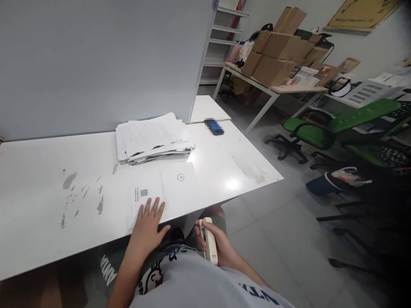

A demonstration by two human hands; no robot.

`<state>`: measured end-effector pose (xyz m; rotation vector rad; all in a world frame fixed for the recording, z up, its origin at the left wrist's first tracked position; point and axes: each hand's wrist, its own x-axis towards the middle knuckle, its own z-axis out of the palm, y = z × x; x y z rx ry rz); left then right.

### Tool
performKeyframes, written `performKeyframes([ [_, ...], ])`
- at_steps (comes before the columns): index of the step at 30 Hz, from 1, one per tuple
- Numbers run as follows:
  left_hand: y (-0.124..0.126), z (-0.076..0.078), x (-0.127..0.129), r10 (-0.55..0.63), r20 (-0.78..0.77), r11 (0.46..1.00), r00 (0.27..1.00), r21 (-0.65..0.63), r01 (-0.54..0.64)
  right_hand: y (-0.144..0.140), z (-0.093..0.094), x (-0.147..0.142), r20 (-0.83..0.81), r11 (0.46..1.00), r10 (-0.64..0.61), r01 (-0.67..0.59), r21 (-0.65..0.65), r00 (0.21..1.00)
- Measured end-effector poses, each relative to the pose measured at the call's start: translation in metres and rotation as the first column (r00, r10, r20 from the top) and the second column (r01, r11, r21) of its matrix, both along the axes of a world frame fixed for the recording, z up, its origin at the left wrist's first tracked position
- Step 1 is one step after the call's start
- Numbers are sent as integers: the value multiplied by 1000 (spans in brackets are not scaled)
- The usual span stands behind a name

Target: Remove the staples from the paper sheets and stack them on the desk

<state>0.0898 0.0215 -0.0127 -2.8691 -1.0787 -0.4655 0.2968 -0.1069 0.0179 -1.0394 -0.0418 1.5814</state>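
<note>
The left hand (146, 235) lay flat at the near edge of the desk (35, 192), its fingers spread over the left part of a printed sheet (181, 196), just below a small square code; it pressed down and gripped nothing. The right hand (223, 244) was closed around a pale stapler (211, 244), held off the desk's near edge, to the right of the left hand and above the person's lap.

A thick stack of paper (154, 137) stood on the desk beyond the sheet, its edges uneven, near a grey panel (102, 64) along the far side. Right of the stack, near the desk's far right corner, lay a blurred dark device (214, 126). Worn patches (100, 205) marked the desktop on the left. Far right, boxes (272, 64) were piled on another table (298, 89); a green chair (321, 134) and a bin (321, 186) stood nearer.
</note>
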Motion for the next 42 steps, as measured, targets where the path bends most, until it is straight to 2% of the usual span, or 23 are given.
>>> performKeyframes([
  [4,-26,-14,-5,-42,31,994,999,103,39,3,-5,-4,-69,978,207,-205,27,976],
  [8,-31,-6,4,23,109,980,994,194,-44,15,-6,-17,-82,908,420,-418,43,904],
  [10,-30,-1,11,65,101,978,993,193,-83,23,-7,-25,-83,886,464,-460,63,882],
  [14,-28,2,19,-30,7,988,1000,151,29,34,-16,-38,-24,886,447,-439,153,894],
  [19,-30,-3,13,-112,-60,977,992,176,121,39,-21,-41,6,867,488,-485,114,873],
  [24,-27,2,0,-70,-64,975,995,207,82,47,-16,-43,9,859,506,-505,84,862],
  [29,-27,5,-9,-97,-40,965,994,240,104,58,-17,-48,-78,891,454,-454,22,887],
  [37,-28,10,-6,-99,-13,960,995,261,99,63,-8,-54,-142,935,342,-352,-51,929],
  [42,-26,12,-3,-129,-7,953,992,276,126,63,-5,-55,-160,959,269,-280,-46,950],
])
